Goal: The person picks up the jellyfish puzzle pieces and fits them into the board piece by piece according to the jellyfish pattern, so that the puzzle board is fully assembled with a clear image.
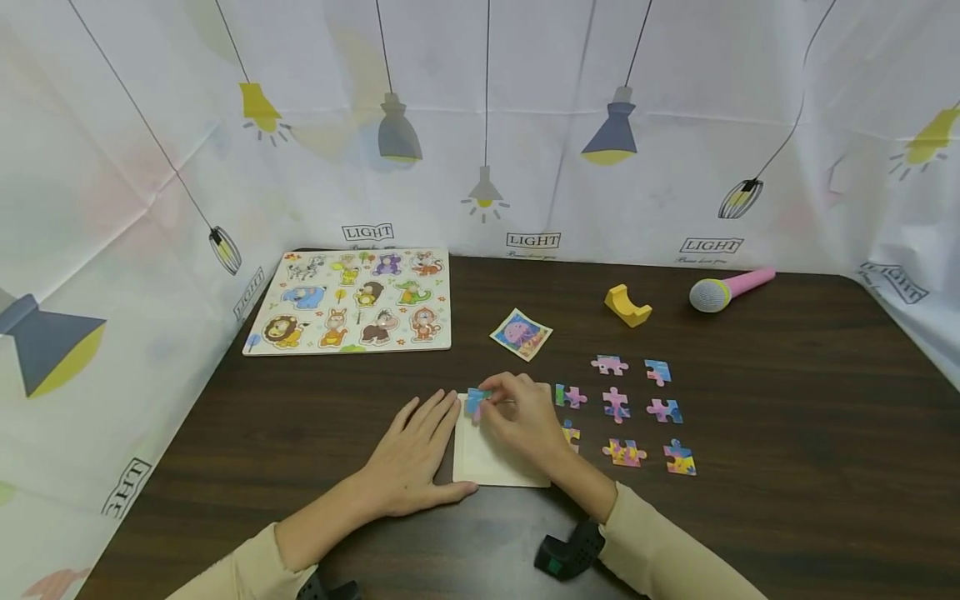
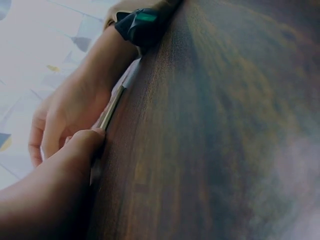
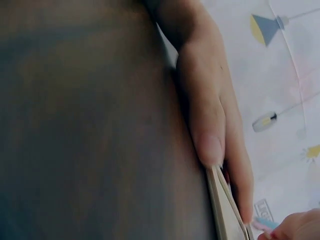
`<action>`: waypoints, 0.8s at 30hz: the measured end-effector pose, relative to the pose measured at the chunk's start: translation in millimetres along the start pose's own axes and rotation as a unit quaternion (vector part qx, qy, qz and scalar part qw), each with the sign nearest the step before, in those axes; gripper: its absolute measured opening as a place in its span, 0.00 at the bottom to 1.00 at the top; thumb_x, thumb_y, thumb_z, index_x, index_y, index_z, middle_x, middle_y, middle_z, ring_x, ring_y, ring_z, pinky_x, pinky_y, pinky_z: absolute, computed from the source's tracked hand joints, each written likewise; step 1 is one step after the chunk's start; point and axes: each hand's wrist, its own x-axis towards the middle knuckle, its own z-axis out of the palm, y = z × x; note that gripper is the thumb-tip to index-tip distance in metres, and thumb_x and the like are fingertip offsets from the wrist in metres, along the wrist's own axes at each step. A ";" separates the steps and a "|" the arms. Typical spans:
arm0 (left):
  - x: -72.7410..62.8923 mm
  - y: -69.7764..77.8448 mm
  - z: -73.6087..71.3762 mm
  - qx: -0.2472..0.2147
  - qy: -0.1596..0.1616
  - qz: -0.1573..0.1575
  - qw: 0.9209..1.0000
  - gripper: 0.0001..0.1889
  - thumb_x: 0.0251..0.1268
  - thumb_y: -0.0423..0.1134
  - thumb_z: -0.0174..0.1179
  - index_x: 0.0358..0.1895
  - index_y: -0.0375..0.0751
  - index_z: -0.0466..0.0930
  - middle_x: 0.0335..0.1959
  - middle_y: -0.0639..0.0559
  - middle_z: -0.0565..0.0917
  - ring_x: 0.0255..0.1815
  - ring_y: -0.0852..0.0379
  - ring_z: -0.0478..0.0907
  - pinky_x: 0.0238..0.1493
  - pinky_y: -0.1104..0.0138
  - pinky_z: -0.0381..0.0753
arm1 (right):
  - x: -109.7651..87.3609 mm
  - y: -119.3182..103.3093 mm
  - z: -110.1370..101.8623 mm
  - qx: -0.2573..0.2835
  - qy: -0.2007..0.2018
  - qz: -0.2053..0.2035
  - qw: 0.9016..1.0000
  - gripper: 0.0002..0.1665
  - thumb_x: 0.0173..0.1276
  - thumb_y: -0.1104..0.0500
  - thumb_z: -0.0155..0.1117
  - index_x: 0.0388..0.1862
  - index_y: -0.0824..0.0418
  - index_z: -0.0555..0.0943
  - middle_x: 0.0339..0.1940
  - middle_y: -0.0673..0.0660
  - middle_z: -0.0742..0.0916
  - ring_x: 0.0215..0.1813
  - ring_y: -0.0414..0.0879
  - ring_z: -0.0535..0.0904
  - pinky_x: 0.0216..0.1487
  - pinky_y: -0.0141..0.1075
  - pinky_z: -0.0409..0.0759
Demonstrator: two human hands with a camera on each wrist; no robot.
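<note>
My right hand (image 1: 525, 421) pinches a blue jigsaw piece (image 1: 474, 402) with a little pink on it, over the upper left corner of a cream puzzle tray (image 1: 487, 463). Flat on the table, my left hand (image 1: 412, 462) has its fingers straight, with fingertips against the tray's left edge and the thumb at the lower left corner. In the right wrist view the left thumb (image 3: 209, 145) touches the tray rim (image 3: 220, 200). Loose jigsaw pieces (image 1: 624, 453) lie in rows right of the tray; my right hand partly covers one yellow piece (image 1: 572, 435).
Behind the tray lies a small picture card (image 1: 521, 333). A white animal puzzle board (image 1: 352, 321) is at the back left. At the back right are a yellow curved block (image 1: 628, 307) and a pink toy microphone (image 1: 731, 289). A lamp-print cloth (image 1: 540, 192) hangs behind the table.
</note>
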 end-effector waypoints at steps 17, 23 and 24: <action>0.7 1.3 -1.3 -0.015 -0.006 -0.004 1.000 0.51 0.55 0.75 0.36 0.71 0.36 0.50 0.72 0.44 0.52 0.72 0.50 0.45 0.67 0.52 0.45 | -10.3 -6.7 -0.4 -0.159 -0.043 -0.010 0.986 0.10 0.57 0.53 0.66 0.37 0.54 0.83 0.34 0.49 0.80 0.38 0.44 0.67 0.42 0.44 0.60; -7.3 0.6 -3.3 -0.011 -0.012 -0.010 1.000 0.49 0.57 0.74 0.34 0.72 0.38 0.48 0.72 0.46 0.50 0.72 0.51 0.44 0.67 0.53 0.44 | -15.6 -12.7 2.4 -0.136 -0.057 -0.025 0.989 0.13 0.56 0.52 0.67 0.40 0.55 0.82 0.35 0.49 0.80 0.38 0.44 0.67 0.40 0.42 0.61; -8.8 0.6 -3.5 -0.010 -0.012 -0.011 1.000 0.49 0.57 0.74 0.34 0.72 0.39 0.48 0.73 0.46 0.50 0.72 0.51 0.43 0.67 0.53 0.44 | -16.1 -13.6 2.7 -0.132 -0.057 -0.028 0.989 0.13 0.56 0.53 0.67 0.40 0.55 0.82 0.35 0.49 0.79 0.38 0.44 0.67 0.41 0.42 0.62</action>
